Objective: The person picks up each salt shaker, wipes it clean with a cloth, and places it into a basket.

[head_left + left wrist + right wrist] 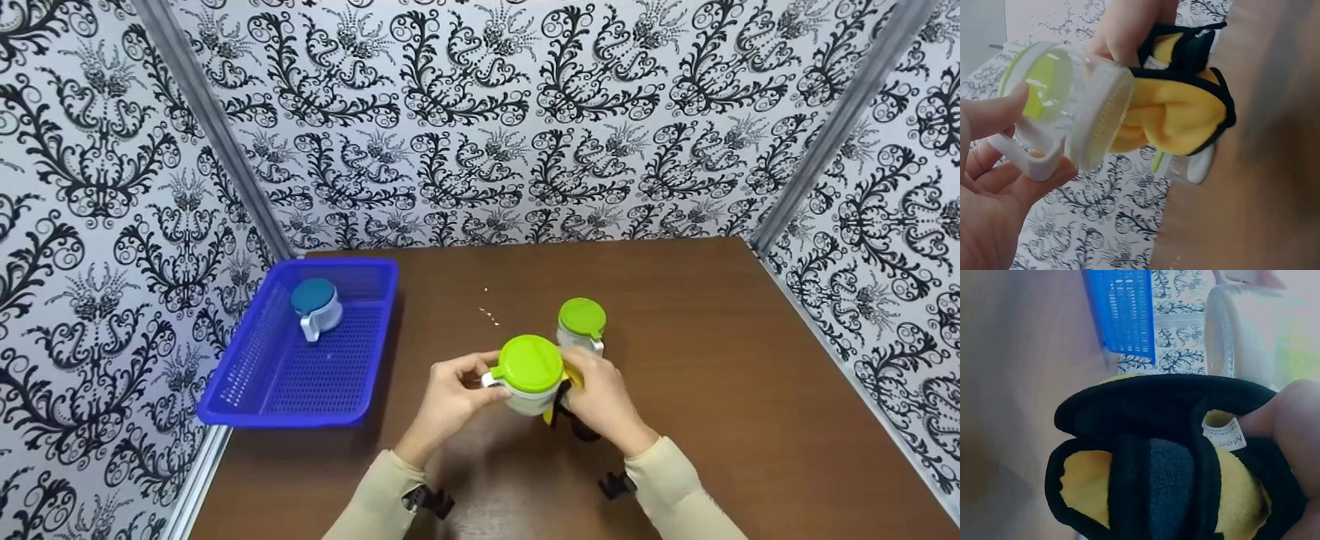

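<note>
My left hand [450,394] grips the white handle [1039,154] of a clear jar with a bright green lid [530,364], held above the table. In the left wrist view the jar lies sideways in the picture, its white-rimmed base [1100,124] toward a yellow cloth with black edging [1171,109]. My right hand [604,397] holds this cloth at the jar's right side; the fingers are partly hidden. A small white label [1225,435] shows on the cloth in the right wrist view. Just behind my right hand stands another green-lidded jar [581,316], its lower part hidden.
A blue-violet plastic basket [300,418] with perforated walls stands at the left on the brown table [712,322]. Inside it is a jar with a teal lid [315,298]. Small white specks [489,315] lie mid-table. Patterned walls [480,135] enclose the back and sides.
</note>
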The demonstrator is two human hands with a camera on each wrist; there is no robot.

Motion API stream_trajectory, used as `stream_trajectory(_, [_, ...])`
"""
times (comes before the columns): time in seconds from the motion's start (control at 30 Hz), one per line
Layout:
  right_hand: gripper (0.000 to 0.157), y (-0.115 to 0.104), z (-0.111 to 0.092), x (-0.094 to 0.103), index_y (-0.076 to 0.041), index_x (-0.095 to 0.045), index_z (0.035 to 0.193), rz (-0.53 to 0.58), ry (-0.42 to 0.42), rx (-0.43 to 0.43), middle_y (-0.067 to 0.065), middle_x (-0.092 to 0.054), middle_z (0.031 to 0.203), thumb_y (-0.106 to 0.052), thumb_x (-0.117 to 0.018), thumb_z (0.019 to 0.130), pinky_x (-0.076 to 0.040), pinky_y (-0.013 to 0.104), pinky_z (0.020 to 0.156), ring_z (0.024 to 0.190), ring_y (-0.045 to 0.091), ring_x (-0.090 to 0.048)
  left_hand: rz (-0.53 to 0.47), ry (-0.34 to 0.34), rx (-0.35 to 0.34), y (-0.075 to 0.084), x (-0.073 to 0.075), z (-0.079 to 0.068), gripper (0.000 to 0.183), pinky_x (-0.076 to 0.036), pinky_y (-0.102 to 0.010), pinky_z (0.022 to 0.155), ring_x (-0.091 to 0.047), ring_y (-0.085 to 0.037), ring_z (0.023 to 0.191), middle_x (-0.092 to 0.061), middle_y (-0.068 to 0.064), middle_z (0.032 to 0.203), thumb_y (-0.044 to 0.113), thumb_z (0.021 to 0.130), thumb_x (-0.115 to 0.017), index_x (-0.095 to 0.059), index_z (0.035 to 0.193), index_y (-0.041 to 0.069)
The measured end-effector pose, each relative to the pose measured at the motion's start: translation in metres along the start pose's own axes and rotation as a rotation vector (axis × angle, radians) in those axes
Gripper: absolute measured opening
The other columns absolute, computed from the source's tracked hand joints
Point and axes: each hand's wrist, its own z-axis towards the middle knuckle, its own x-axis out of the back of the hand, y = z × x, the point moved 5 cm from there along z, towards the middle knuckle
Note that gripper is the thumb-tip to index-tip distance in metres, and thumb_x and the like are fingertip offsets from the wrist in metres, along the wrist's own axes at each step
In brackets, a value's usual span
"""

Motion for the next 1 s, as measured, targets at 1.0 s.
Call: stream_trajectory(1.0, [0.057, -0.002, 0.008, 0.038, -0.025, -0.071, 0.127, -0.028, 0.182, 0.074, -0.007, -0.066, 0.115, 0.005, -0.071, 0.078, -0.052, 0.036, 0.072, 0.091, 0.012, -0.062, -0.008, 0.033, -0.023, -0.008, 0.016, 0.005, 0.028, -0.059, -0.036, 0.076, -0.072, -0.026, 0.095, -0.073, -0.014, 0.111, 0.007, 0.073, -0.089, -0.061, 0.073, 0.003])
